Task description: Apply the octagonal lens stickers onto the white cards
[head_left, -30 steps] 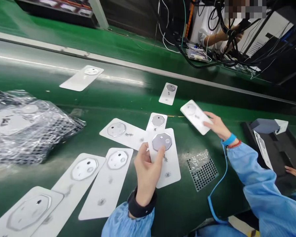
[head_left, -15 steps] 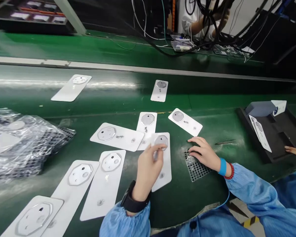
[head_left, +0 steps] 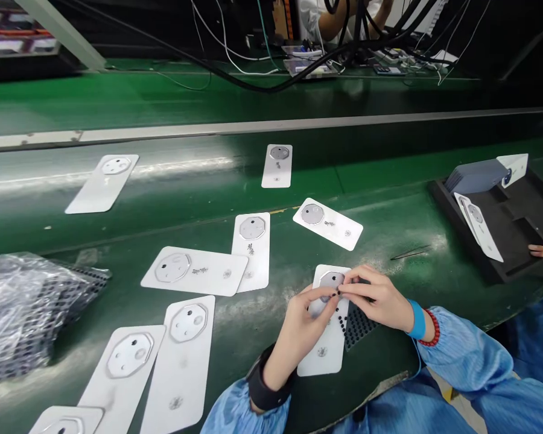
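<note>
Octagonal grey disc (head_left: 329,282) lies at the top end of a white rectangular card (head_left: 322,355), and both hands meet right over it: the left hand (head_left: 298,322), black band at its wrist, comes in from below, and the right hand (head_left: 373,298), blue band and red beaded bracelet at its wrist, comes in from the right. Their fingers (head_left: 357,286) are drawn together and clamped on the disc's edge (how firmly, the view can't say). The card lies partly over a black perforated mat (head_left: 359,328), with fine tweezers (head_left: 409,253) just beyond on the green worktop (head_left: 271,199). More white cards with octagonal pieces (head_left: 251,250) are scattered to the left and ahead, some overlapping, and a crumpled plastic bag (head_left: 27,316) sits at the left edge. To the right, a black foam tray (head_left: 502,241) holds a stack of grey cards (head_left: 475,176) and two leaning white cards (head_left: 477,226) — a co-worker's fingers (head_left: 540,252) rest at its edge. Across the belt, a second person's arm (head_left: 335,15) reaches among tangled cables (head_left: 253,66).
</note>
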A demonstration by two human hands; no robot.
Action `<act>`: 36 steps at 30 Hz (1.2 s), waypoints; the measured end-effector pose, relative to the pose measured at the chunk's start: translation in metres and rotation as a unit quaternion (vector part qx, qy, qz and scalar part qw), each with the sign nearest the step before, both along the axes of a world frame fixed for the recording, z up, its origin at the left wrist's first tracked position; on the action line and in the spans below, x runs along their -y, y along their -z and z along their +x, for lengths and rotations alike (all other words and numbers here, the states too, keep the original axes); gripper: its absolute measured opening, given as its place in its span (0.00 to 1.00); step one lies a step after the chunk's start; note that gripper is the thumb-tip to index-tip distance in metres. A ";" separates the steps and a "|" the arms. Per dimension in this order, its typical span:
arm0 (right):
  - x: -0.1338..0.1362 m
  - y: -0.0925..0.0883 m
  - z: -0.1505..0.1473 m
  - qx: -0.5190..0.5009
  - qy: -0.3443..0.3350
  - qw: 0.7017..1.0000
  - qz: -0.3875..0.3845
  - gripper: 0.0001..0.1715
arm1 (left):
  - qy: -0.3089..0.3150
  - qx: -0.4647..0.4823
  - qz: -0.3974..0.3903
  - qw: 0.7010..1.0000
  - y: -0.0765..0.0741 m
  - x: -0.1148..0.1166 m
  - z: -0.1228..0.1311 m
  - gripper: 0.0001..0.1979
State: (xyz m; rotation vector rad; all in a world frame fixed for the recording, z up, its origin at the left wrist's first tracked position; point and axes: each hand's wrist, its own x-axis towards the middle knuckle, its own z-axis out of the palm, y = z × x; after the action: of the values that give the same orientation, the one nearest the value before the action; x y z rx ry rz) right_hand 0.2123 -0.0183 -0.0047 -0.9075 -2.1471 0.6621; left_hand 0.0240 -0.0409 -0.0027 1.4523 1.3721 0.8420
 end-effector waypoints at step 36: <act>0.007 -0.004 -0.003 -0.101 0.104 0.989 0.002 0.08 | -0.227 0.034 -0.042 0.972 -0.030 0.027 -0.047 0.43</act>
State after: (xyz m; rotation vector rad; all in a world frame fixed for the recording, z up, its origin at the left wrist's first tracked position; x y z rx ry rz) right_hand 0.2090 -0.0256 -0.0005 -1.0026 -1.8455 0.6167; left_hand -0.0230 -0.0680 0.0269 1.0457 1.6969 1.0945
